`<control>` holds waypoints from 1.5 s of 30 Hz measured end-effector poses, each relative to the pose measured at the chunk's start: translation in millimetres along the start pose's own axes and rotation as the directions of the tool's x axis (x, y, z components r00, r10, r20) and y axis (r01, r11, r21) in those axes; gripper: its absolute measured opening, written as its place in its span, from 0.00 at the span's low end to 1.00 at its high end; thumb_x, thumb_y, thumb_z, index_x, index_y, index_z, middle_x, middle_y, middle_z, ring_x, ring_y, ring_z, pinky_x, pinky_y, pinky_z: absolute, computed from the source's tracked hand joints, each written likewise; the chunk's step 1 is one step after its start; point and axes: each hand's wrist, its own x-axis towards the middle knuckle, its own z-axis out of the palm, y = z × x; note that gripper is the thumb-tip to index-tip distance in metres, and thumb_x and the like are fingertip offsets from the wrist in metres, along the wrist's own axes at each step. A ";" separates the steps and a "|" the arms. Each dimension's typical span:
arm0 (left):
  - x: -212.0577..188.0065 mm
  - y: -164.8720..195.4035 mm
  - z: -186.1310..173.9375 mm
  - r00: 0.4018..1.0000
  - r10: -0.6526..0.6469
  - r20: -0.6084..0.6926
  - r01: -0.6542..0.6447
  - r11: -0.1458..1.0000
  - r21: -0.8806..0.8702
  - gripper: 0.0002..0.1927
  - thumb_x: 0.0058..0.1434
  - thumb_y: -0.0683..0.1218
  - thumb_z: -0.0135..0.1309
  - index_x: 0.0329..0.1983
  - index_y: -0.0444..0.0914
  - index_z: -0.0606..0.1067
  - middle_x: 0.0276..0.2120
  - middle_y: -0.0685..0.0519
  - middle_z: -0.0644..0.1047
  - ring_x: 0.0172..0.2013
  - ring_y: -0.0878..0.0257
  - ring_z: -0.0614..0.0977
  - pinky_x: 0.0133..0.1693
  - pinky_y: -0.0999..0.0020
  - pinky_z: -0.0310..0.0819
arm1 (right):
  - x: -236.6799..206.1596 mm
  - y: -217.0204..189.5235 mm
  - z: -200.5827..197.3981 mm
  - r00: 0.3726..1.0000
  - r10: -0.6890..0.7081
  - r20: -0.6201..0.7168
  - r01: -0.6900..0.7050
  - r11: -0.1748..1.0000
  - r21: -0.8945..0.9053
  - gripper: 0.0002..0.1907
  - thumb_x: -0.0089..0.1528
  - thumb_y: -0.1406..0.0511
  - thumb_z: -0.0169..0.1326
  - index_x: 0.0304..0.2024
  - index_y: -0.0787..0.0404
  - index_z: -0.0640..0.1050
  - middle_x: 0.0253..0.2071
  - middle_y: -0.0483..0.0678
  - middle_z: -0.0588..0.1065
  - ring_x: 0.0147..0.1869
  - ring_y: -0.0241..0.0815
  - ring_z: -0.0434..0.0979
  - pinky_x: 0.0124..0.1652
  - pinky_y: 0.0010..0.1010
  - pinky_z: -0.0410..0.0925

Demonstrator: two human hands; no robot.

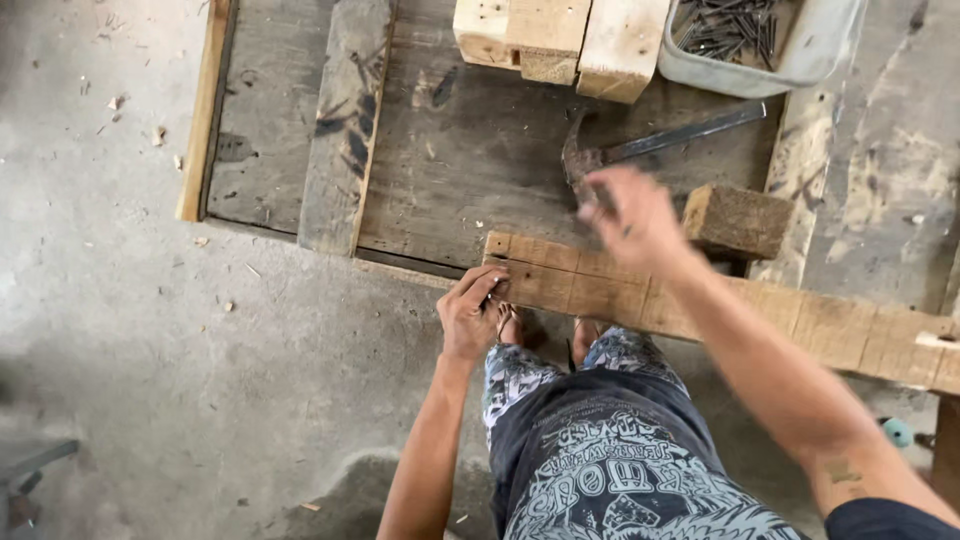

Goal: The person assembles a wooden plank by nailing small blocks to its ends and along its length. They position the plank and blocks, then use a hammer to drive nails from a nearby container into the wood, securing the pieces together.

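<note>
A long pale wooden plank (700,310) lies slantwise over a dark weathered pallet (470,150). My left hand (470,312) is at the plank's left end, with its fingertips pinched together on what looks like a small nail against the wood. Blurred by motion, my right hand (630,215) hovers with fingers apart just over the head of a hammer (650,145) lying on the pallet. A small wooden block (738,220) sits right of that hand.
A grey tray of nails (760,45) stands at the top right, and pale timber offcuts (560,40) lie at the top. My knees in patterned shorts (600,440) are below the plank. Dusty concrete floor (130,330) spreads to the left.
</note>
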 end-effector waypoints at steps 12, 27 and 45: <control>-6.0 -2.0 -4.8 0.999 -0.032 0.042 0.032 0.999 -0.010 0.13 0.55 0.33 0.60 0.43 0.38 0.80 0.46 0.52 0.82 0.45 0.54 0.86 0.45 0.66 0.81 | 93.1 64.3 -61.0 0.832 0.094 0.547 0.372 0.638 -0.675 0.24 0.59 0.55 0.59 0.54 0.58 0.75 0.50 0.55 0.75 0.56 0.53 0.76 0.46 0.45 0.73; -3.1 -27.3 -28.4 0.957 0.243 0.158 -0.259 0.961 0.093 0.10 0.59 0.39 0.61 0.43 0.43 0.79 0.44 0.60 0.80 0.29 0.61 0.84 0.29 0.67 0.77 | -123.5 -119.1 -48.2 0.991 0.053 -0.119 -0.035 0.989 0.145 0.20 0.72 0.59 0.51 0.52 0.71 0.66 0.34 0.54 0.75 0.33 0.38 0.80 0.29 0.26 0.76; -14.2 -50.4 -21.1 0.934 0.282 0.220 -0.314 0.941 0.127 0.07 0.63 0.41 0.61 0.44 0.42 0.80 0.44 0.60 0.78 0.23 0.64 0.81 0.26 0.70 0.76 | -155.7 -211.5 44.8 0.916 0.382 -0.120 -0.393 0.916 -0.084 0.22 0.66 0.64 0.55 0.57 0.68 0.66 0.27 0.62 0.76 0.29 0.62 0.79 0.27 0.46 0.69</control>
